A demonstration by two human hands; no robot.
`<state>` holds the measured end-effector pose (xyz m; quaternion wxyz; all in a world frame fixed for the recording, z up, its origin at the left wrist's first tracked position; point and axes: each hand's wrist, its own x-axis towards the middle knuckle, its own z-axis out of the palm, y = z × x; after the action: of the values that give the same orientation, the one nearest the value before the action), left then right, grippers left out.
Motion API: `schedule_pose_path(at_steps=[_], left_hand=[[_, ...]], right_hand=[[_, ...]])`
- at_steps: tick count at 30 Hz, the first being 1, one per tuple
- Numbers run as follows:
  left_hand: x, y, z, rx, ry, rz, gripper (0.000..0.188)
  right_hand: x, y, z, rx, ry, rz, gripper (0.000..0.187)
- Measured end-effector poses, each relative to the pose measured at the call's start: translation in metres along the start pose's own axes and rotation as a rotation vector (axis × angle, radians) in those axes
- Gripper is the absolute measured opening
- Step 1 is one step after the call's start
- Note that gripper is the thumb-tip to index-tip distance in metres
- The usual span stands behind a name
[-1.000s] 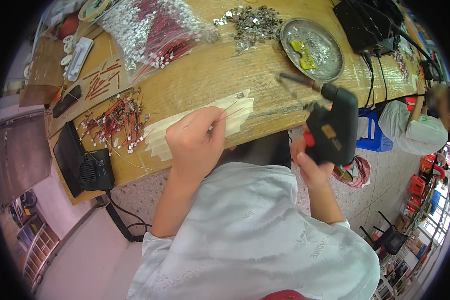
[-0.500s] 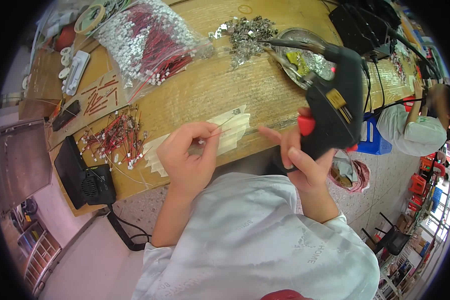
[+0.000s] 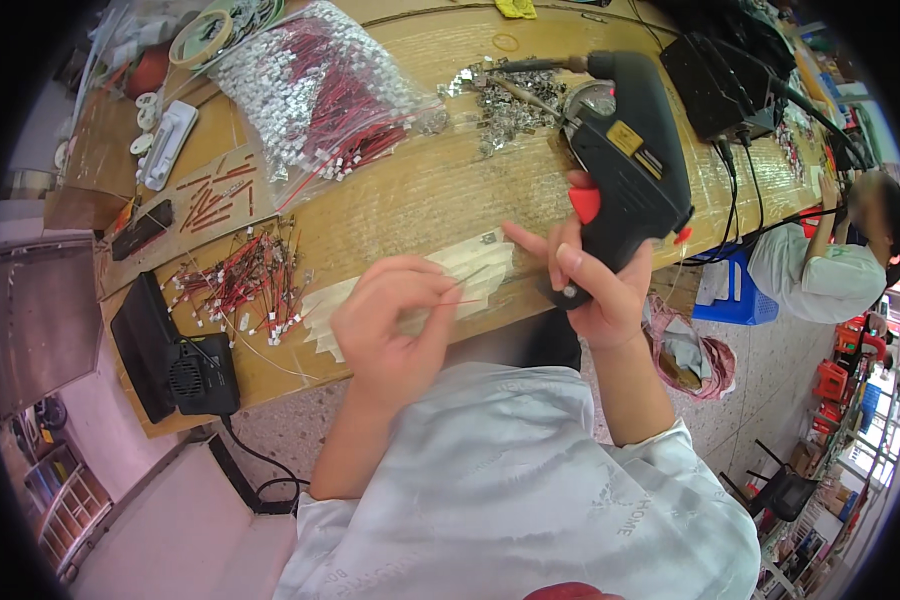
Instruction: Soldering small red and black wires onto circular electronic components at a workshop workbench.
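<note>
My left hand (image 3: 395,322) is closed in a pinch over the near edge of the bench. Out of its fingertips stick thin red and black wires (image 3: 464,301); any connector on them is hidden in the hand. Beneath their ends lie strips of cream masking tape (image 3: 430,262), with a small metal piece (image 3: 489,238) at the far end. My right hand (image 3: 605,285) grips the handle of a black soldering gun (image 3: 638,140) with a red trigger, index finger stretched out. The gun's nozzle points left, above a heap of small metal parts (image 3: 520,115).
A clear bag (image 3: 315,90) of white connectors with red wires lies at the back left. Nearer is a pile of wired connectors (image 3: 240,280) beside a black device (image 3: 175,350). A black box (image 3: 720,85) with cables stands back right. Another person (image 3: 820,250) sits at far right.
The soldering gun has moved left and slightly away from me in my right hand, now covering most of the round metal dish. My left hand keeps its pinch on the wires.
</note>
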<state>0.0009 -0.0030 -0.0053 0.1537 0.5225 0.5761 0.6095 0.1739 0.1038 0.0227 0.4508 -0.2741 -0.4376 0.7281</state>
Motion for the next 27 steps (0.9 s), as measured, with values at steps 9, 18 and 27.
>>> schedule_pose_path(at_steps=[9,18,27], left_hand=[[-0.007,-0.012,-0.011,-0.423,0.190,-0.132,0.023],[-0.007,-0.008,-0.010,-0.417,0.163,-0.128,0.024],[-0.006,-0.009,-0.009,-0.430,0.170,-0.093,0.025]], right_hand=[[0.019,-0.001,-0.004,-0.055,-0.156,0.092,0.066],[0.038,0.003,-0.016,-0.157,-0.408,0.122,0.060],[0.040,-0.002,0.000,-0.395,-0.467,0.074,0.037]])
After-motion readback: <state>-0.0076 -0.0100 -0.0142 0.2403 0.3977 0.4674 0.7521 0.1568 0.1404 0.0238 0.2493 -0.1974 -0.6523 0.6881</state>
